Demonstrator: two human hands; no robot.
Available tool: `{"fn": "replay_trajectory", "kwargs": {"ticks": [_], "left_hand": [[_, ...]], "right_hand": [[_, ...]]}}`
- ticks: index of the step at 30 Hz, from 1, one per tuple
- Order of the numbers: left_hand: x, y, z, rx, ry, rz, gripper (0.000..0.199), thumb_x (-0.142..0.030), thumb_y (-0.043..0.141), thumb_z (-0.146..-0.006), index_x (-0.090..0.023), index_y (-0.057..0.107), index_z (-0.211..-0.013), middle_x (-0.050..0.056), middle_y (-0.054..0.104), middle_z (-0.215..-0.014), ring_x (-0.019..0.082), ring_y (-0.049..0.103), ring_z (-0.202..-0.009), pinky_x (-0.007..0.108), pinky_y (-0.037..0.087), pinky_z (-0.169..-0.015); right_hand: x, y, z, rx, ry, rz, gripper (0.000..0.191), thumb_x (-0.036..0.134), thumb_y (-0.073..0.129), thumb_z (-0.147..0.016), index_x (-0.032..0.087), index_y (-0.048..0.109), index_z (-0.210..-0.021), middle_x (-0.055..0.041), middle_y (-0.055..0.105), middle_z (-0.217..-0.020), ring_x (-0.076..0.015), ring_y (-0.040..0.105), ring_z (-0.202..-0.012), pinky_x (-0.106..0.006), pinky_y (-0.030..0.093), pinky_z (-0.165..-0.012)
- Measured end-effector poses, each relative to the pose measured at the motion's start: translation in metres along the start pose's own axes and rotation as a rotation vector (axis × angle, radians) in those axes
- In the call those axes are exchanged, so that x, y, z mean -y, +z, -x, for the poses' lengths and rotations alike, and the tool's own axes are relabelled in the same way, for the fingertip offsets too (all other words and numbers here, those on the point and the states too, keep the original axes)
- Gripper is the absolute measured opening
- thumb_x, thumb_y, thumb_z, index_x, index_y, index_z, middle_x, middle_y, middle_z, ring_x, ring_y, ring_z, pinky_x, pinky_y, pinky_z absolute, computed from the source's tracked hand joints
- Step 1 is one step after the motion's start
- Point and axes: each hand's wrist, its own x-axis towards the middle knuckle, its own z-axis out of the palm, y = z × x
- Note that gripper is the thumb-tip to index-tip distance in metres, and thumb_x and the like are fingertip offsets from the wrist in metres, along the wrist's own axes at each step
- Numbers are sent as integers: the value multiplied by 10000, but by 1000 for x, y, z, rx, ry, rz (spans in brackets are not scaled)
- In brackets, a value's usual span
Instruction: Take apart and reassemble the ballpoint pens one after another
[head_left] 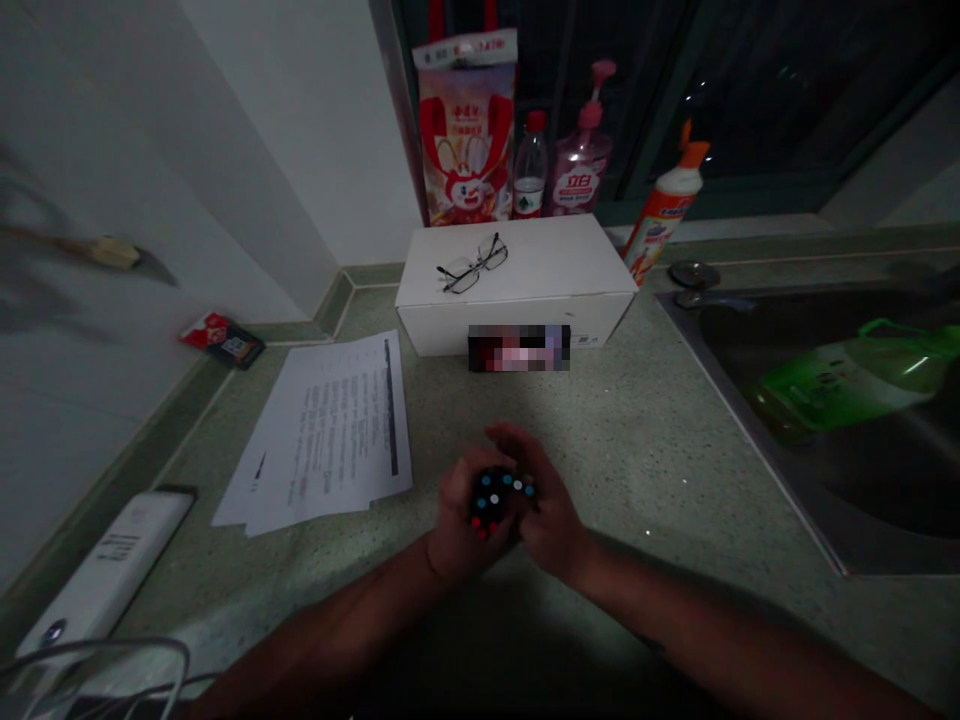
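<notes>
Held in front of me, low over the counter, is a small black puzzle cube (491, 490) with round blue, white and red dots. My left hand (459, 515) wraps around its left side and underside. On the right side, my right hand (551, 515) grips it with curled fingers, its index finger arching over the top. Parts of the cube are hidden by both hands, and the dim light blurs its edges. Beyond the hands stands a white box (540, 265) with a pair of glasses (474, 265) lying on top.
Printed sheets (330, 430) lie to the left, near a white power strip-like device (112, 570) with cables. A sink (750, 420) on the right holds a green bottle (847, 380). Behind the box are a bag (469, 130), a small bottle (529, 170), a pump bottle (581, 165) and an orange-capped bottle (664, 215).
</notes>
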Motion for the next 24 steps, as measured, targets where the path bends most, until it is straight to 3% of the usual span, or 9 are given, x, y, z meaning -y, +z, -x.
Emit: {"fn": "replay_trajectory", "kwargs": {"ticks": [2,8,13,19,24], "left_hand": [[-8,0,-3,86,40,22,160,-311,690,-930,-250,601,-1049,10,720,-852,170,703,-728,296,585,-670],[-17,3,-9,-7,-101,-74,146,-233,690,-860,-237,587,-963,7,743,-839,171,724,-728,285,594,-684],[-18,3,-13,61,-109,-59,138,-252,703,-848,-237,576,-902,0,711,-750,170,696,-652,278,568,-621],[-12,5,-9,104,-176,-75,166,-225,703,-804,-235,574,-907,-4,715,-778,155,678,-647,264,548,-618],[-4,7,-6,185,-278,-74,261,-180,714,-699,-233,605,-930,-1,732,-793,172,689,-663,274,557,-623]], "right_hand": [[1,-1,1,-24,24,-45,495,210,530,-961,310,527,-1445,-74,616,-1472,-232,561,-1390,-474,439,-1191],[3,-1,1,-81,141,-89,581,90,508,-855,332,606,-1374,-27,659,-1421,-199,589,-1345,-452,452,-1177],[1,-1,1,-113,187,-124,590,88,500,-829,351,634,-1340,-6,678,-1401,-195,602,-1332,-449,457,-1171],[3,-6,2,-143,143,-133,541,125,501,-888,377,616,-1353,9,673,-1404,-189,600,-1333,-432,471,-1154],[9,-11,0,-129,133,-88,438,216,511,-934,338,616,-1342,-38,678,-1392,-228,618,-1307,-454,495,-1124]]}}
